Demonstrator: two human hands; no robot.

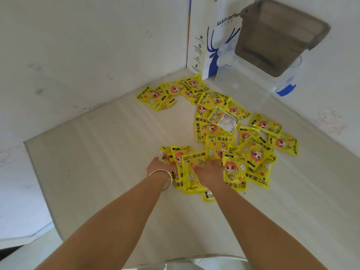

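A person's two bare arms reach across a pale table (109, 152) to gather yellow hand-warmer packets (255, 152), dozens of which lie scattered and overlapping from the far corner to just ahead of the hands. The left hand (156, 164), a silver bangle (162, 177) at its wrist, meets the left edge of a small stack (190, 173) of packets; its fingers are hidden behind the stack, so whether they clasp it cannot be told. The right hand (209, 171) lies on top of the same stack, fingers extended and pressing it down. Each packet shows a red-haired cartoon figure, white flowers, the words "HAND WARMER" and the characters 暖手宝; one packet (226, 119) lies face down, its pale back carrying fine print too small to read. The sachets look light, flat and pliable, and their glossy film is likely to be slippery, so a loose pile would probably slide apart; squaring the edges and pinching the stack across its short sides, thumb above and fingers beneath, seems the surest hold. Against the wall stands a white paper bag (220, 36) marked "luckin coffee" with a blue deer, and beside it a clear plastic box (249, 82) with a grey lid (280, 36) propped over it
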